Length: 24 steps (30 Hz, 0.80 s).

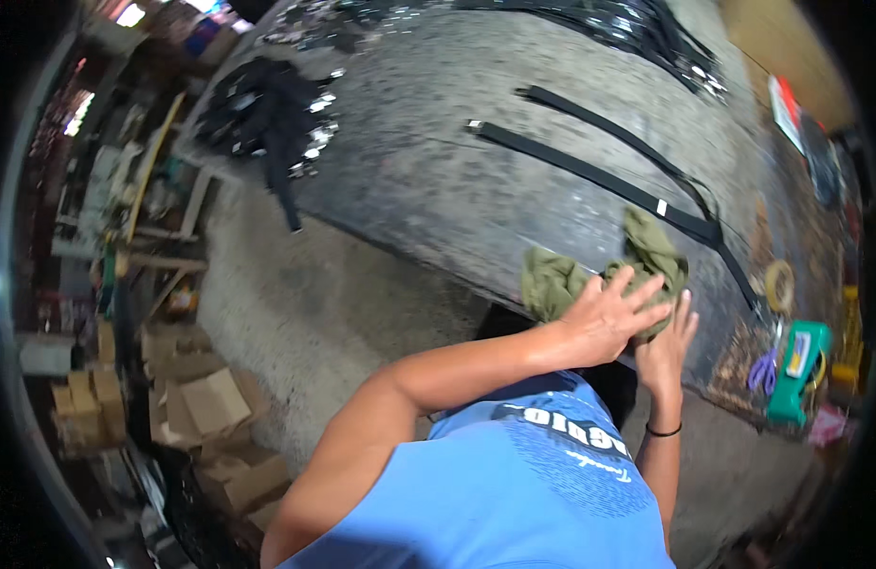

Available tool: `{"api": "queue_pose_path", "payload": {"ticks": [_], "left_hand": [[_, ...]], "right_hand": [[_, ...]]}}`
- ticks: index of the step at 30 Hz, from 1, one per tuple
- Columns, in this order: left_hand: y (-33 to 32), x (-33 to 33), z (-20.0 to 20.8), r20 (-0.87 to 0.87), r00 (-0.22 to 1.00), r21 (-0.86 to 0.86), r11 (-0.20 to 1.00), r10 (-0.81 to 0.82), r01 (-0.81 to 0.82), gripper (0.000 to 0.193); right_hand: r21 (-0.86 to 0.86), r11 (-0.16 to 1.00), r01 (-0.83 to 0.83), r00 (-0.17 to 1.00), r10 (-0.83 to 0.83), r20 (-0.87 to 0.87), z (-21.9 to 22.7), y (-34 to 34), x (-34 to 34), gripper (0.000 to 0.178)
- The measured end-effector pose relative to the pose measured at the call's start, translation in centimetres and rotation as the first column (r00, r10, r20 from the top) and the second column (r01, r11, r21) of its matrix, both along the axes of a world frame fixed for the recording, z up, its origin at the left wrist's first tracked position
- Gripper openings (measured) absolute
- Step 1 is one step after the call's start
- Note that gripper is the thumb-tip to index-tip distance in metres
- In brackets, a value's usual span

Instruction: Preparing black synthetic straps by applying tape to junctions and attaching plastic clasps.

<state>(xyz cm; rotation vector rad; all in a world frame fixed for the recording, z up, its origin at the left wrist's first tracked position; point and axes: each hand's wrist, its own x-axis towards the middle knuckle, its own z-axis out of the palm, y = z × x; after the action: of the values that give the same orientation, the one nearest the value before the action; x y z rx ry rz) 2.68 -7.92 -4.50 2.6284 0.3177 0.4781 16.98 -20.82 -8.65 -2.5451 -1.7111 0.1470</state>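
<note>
Spreading over the bunched green cloth, the left hand lies on top of it, fingers fanned apart; whether they pinch any fabric I cannot tell. The cloth sits at the table's near edge, under the left palm and fingers and reaching beyond them. The right hand is against its right side, fingers extended; its thumb is hidden, so its grip is unclear. Both hands are about equally near. Crumpled, the cloth has no clear long axis: one fold points away, another bulges left. Just beyond the far fold runs the black strap, its length slanting from far left to near right; whether they touch is unclear.

The cloth looks soft, matte and wrinkled; the strap is flat, smooth webbing with shiny metal ends. The table is grey, scuffed and blotchy. At right lie a tan tape roll, purple scissors and a hard green tool.
</note>
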Motion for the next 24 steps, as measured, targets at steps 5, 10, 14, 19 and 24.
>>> {"api": "queue_pose_path", "payload": {"ticks": [5,10,14,19,24], "left_hand": [[2.5,-4.7,-1.7,-0.036,0.974,0.038,0.974,0.225,-0.224,0.065],[15.1,-15.8,-1.6,-0.063,0.772,0.259,0.757,0.633,-0.6,0.059],[22.5,-28.1,-0.4,-0.332,0.363,0.374,0.475,0.871,-0.797,0.063],[23.4,-34.4,2.7,-0.353,0.124,0.357,0.256,0.927,-0.898,0.057],[16.9,-25.7,8.1,0.083,0.509,0.32,0.46,0.857,-0.828,0.06]], "right_hand": [[-0.069,0.998,-0.002,1.0,0.0,-0.03,1.4,0.7,-0.8,0.07],[-0.122,0.992,0.018,1.0,-0.019,-0.005,1.9,1.2,-0.8,0.073],[-0.125,0.992,0.02,1.0,-0.02,0.002,1.7,1.0,-0.5,0.073],[-0.139,0.99,0.035,0.999,-0.035,0.001,1.9,1.5,-0.8,0.074],[-0.102,0.995,0.012,1.0,-0.011,0.013,1.9,1.6,-1.0,0.073]]}}
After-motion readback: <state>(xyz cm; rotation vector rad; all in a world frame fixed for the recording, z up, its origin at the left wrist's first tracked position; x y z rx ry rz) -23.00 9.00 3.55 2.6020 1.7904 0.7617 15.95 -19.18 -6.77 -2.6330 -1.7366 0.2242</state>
